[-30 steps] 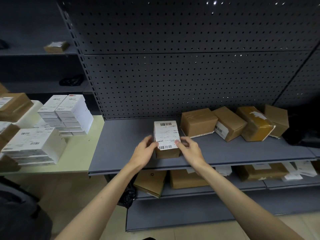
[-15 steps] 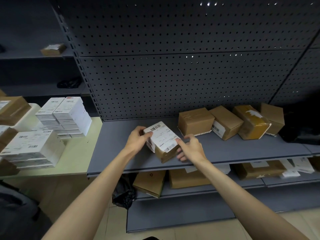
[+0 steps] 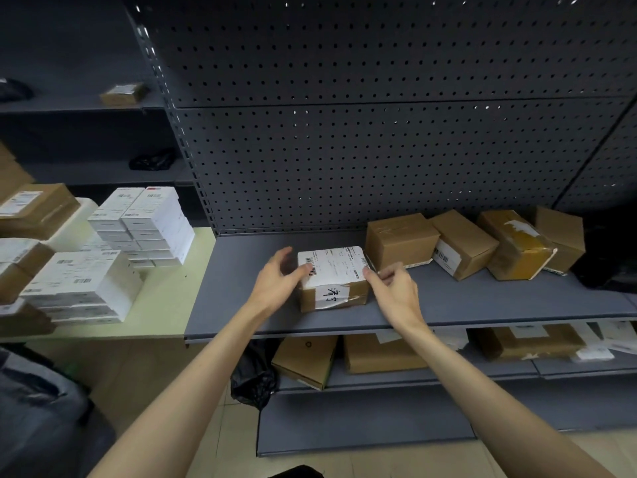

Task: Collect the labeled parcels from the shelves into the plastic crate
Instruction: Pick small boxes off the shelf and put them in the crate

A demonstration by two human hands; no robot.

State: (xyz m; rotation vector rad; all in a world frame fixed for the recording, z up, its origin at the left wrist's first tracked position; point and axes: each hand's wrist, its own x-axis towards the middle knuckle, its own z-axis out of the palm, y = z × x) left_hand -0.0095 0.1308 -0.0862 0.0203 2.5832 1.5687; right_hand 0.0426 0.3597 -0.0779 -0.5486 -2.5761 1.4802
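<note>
A brown parcel [image 3: 336,270] with a white barcode label on top and a handwritten sticker on its front lies flat on the grey shelf [image 3: 482,301]. My left hand [image 3: 275,284] is at its left end, thumb touching the label edge and fingers spread and lifted. My right hand [image 3: 396,288] is at its right end, with curled fingertips touching the label's corner. To the right stand more brown parcels [image 3: 400,239], one of them with a barcode label [image 3: 462,243] and one wrapped in tape [image 3: 517,243]. No plastic crate is in view.
Stacks of white labeled boxes [image 3: 151,222] sit on a pale green table [image 3: 169,298] at the left, with brown labeled boxes [image 3: 34,208] beyond. The lower shelf holds brown boxes [image 3: 306,360] and a black bag [image 3: 253,377]. A perforated back panel [image 3: 379,150] rises behind the shelf.
The parcel stood on end, was tilted and turned between both hands, and now lies flat with its label up. My left hand's fingers have loosened and spread.
</note>
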